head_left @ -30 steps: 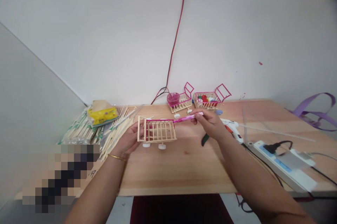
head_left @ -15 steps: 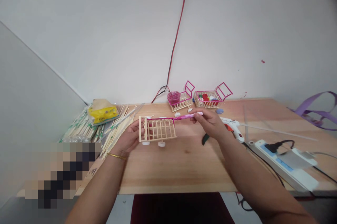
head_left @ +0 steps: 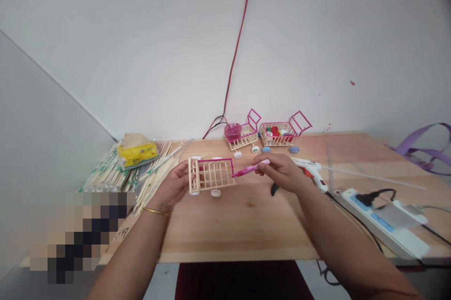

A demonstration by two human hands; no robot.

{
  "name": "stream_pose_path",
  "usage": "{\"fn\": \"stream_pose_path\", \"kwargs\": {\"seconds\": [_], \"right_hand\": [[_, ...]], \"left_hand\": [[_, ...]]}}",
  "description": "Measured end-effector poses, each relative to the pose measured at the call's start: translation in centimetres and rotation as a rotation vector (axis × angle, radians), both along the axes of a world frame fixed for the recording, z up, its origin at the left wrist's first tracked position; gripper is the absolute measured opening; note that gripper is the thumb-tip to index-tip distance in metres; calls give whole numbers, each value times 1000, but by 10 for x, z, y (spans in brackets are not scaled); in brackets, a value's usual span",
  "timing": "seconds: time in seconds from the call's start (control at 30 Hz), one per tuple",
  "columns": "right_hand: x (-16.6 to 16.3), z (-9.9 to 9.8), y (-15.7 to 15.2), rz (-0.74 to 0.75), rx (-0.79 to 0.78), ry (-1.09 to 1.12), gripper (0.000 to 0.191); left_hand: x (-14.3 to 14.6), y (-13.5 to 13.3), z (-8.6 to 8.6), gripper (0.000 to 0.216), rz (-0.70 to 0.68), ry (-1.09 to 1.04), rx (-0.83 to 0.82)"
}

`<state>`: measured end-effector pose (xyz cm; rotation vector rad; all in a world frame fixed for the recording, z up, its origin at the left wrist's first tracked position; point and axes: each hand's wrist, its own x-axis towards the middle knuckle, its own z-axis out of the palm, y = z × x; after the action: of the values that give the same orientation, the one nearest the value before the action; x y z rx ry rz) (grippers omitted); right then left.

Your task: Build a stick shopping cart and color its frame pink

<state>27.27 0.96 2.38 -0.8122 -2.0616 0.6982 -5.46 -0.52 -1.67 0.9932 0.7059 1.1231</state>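
My left hand [head_left: 176, 183] is closed on one end of a small cart [head_left: 214, 175] built of thin wooden sticks with white wheels. Its far top rail and part of its right end rail are magenta; the rest is bare wood. In my right hand [head_left: 278, 170] is a paintbrush [head_left: 248, 169], pinched between thumb and fingers, its handle pale and smeared pink. The brush tip touches the cart's right end rail near the lower corner.
Two similar carts with magenta rims stand by the wall: one [head_left: 246, 140] holds a pink-stained cup [head_left: 233, 131], the other [head_left: 278, 138] colourful paint pots. Stick bundles [head_left: 105, 168] and a yellow packet [head_left: 137, 153] lie left. A glue gun [head_left: 313, 173] and power strip [head_left: 384, 222] are right.
The brush tip has moved down along the cart's right end rail, leaving more of it magenta. The cart is tilted slightly differently in my left hand.
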Motion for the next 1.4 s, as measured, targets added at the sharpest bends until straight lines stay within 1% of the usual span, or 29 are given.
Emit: {"fn": "stream_pose_path", "kwargs": {"seconds": [0.17, 0.27, 0.37, 0.47, 0.53, 0.6, 0.73, 0.83, 0.93, 1.03, 1.23, 1.33, 1.4], "right_hand": [[-2, -1, 3, -130, 80, 8, 24], [-3, -2, 5, -143, 111, 16, 22], [-4, -2, 6, -147, 120, 27, 21], [-4, 0, 5, -120, 122, 12, 22], [-4, 2, 3, -74, 133, -8, 24], [-4, 4, 0, -29, 137, -42, 24], [-3, 7, -7, 16, 90, -102, 22], [-2, 6, -7, 32, 54, -104, 22], [0, 4, -5, 0, 43, -53, 25], [2, 2, -2, -29, 54, -1, 26], [3, 1, -3, 43, -29, 31, 26], [3, -3, -2, -26, -60, 143, 28], [3, -7, 0, -90, -51, 212, 29]], "left_hand": [[1, -1, 2, 33, 22, 12, 2], [2, -2, 4, 34, 20, 34, -5], [2, -2, 6, 40, 20, 51, -13], [2, -2, 8, 39, 33, 65, -16], [3, -3, 9, 36, 43, 76, -23], [3, -3, 11, 37, 37, 69, -32], [4, -3, 12, 38, 8, 46, -36], [2, -3, 10, 36, -2, 44, -34], [0, -2, 8, 38, 9, 67, -46], [-1, -1, 6, 43, 22, 81, -56], [-2, 3, -2, 54, 23, 1, -30], [-3, 4, -7, 50, 45, -34, -39], [-5, 6, -12, 45, 54, -27, -53]]}}
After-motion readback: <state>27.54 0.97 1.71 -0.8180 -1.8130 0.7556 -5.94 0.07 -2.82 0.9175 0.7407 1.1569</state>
